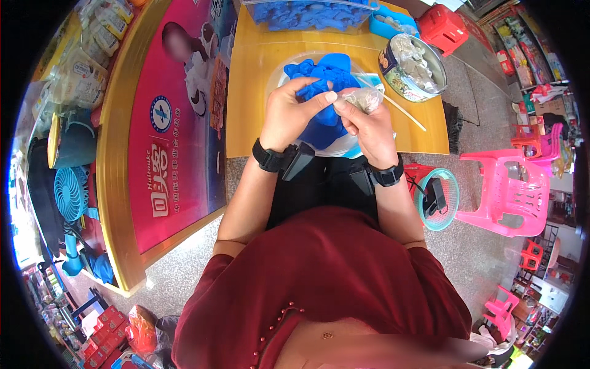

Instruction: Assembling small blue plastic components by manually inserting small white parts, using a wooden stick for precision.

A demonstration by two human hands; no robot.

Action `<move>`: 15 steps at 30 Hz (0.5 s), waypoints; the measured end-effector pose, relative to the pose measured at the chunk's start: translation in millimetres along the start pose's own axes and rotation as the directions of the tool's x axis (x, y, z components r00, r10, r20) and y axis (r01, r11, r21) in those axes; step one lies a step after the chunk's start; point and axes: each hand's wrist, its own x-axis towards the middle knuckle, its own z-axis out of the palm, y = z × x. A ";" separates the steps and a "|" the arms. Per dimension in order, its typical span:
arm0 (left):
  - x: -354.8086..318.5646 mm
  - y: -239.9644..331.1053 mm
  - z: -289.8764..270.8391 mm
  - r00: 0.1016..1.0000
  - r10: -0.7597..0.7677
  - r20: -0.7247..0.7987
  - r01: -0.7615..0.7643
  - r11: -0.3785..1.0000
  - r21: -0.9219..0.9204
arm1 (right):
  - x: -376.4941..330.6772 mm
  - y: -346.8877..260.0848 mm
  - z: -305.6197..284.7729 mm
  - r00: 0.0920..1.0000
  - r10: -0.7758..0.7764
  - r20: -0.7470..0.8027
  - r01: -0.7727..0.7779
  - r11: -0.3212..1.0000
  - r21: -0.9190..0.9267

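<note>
My left hand and my right hand meet over the table, thumb tips almost touching. Between the right fingers is a small clear plastic bag with something whitish inside. The left thumb and forefinger are pinched together by the bag's near edge; what they grip is too small to make out. Just beneath and behind the hands, a crumpled heap of soft blue pieces lies in a round translucent tray. Each wrist wears a black strap with a dark box on it.
A thin pale stick lies right of the tray. Behind it stands a round tin of crumpled grey-white material. At the table's back are a clear bin of blue pieces and a blue box. A pink chair and a mesh basket stand right.
</note>
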 end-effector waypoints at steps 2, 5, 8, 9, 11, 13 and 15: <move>-0.8 1.7 -0.6 0.996 -0.073 0.057 0.077 0.994 -0.074 | -0.2 -0.8 1.2 1.000 -0.029 0.008 0.028 0.999 0.022; -2.5 4.7 2.5 0.999 -0.038 0.033 0.042 0.987 -0.156 | -0.4 0.5 -2.5 0.997 -0.054 0.054 0.058 0.995 -0.077; 2.7 -9.0 1.9 0.982 0.185 -0.023 -0.185 0.983 -0.003 | -2.8 -0.8 -2.6 0.997 -0.062 0.037 0.069 0.965 -0.253; 2.1 -10.7 3.5 0.983 0.184 -0.022 -0.184 0.983 -0.004 | -3.8 -1.9 -1.4 0.998 -0.061 0.035 0.068 0.965 -0.253; 0.2 -12.5 7.6 0.976 0.218 -0.005 -0.218 0.975 0.030 | -4.8 -4.5 4.5 0.991 -0.134 0.024 0.136 0.989 -0.064; -3.0 -6.9 13.1 0.979 0.204 -0.012 -0.204 0.979 0.022 | -4.7 -4.1 9.0 0.991 -0.131 -0.030 0.132 0.991 0.018; -5.7 -4.7 17.1 0.981 0.191 -0.021 -0.191 0.982 0.017 | -4.6 -2.0 7.8 0.989 -0.124 -0.080 0.132 0.986 0.101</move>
